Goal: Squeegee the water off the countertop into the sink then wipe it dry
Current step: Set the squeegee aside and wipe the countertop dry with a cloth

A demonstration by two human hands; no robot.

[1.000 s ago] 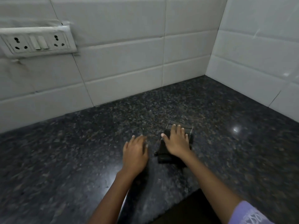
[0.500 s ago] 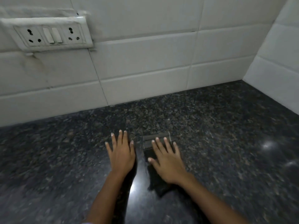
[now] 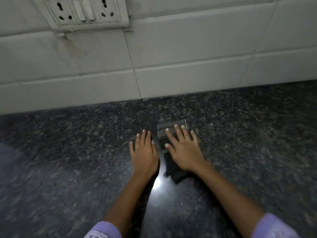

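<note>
A dark folded cloth (image 3: 163, 130) lies flat on the speckled black granite countertop (image 3: 68, 152), near the middle. My right hand (image 3: 183, 152) presses down on it with fingers spread, covering most of it; only its far end and near corner show. My left hand (image 3: 144, 152) rests flat on the bare stone just left of the cloth, fingers together, holding nothing. No squeegee or sink is in view.
A white tiled wall (image 3: 188, 66) rises behind the counter. A white socket and switch plate (image 3: 85, 11) is mounted on it at the upper left. A bright light reflection (image 3: 157, 183) shines on the stone between my forearms.
Both hands and the cloth have slid left along the counter, away from the right corner. The view has followed, so the socket plate now sits closer overhead and the side wall is gone.
</note>
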